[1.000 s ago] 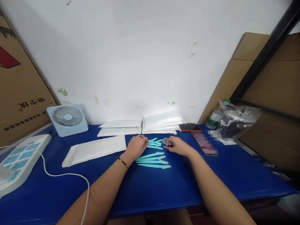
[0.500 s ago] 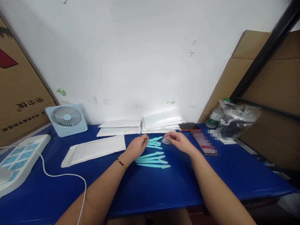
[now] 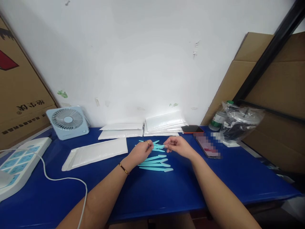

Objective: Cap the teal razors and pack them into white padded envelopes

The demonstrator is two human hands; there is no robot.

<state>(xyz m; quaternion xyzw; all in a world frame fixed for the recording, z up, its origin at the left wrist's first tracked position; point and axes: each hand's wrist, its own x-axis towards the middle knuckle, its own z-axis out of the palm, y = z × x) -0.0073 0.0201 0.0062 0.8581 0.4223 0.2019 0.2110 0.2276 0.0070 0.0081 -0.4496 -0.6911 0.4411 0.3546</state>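
Both of my hands meet over the middle of the blue table (image 3: 147, 194). My left hand (image 3: 140, 152) pinches a thin turquoise plastic tool (image 3: 157, 146) by its handle. My right hand (image 3: 177, 145) is closed in a pinch at that tool's other end, on a small clear cap. Just below the hands lie several more turquoise tools (image 3: 154, 163) in a neat row. A few others lie in a loose pile (image 3: 156, 142) behind the hands.
White padded envelopes lie flat (image 3: 95, 153) and stacked by the wall (image 3: 164, 124). A small fan (image 3: 68, 122), a power strip (image 3: 16, 162) with a white cable (image 3: 64, 179), two phones (image 3: 207, 146), a bottle (image 3: 218, 120) and a plastic bag (image 3: 240, 122) ring the table.
My left hand has lifted a turquoise tool off the pile. My right hand picked up a small clear cap and brought it to the tool's tip.
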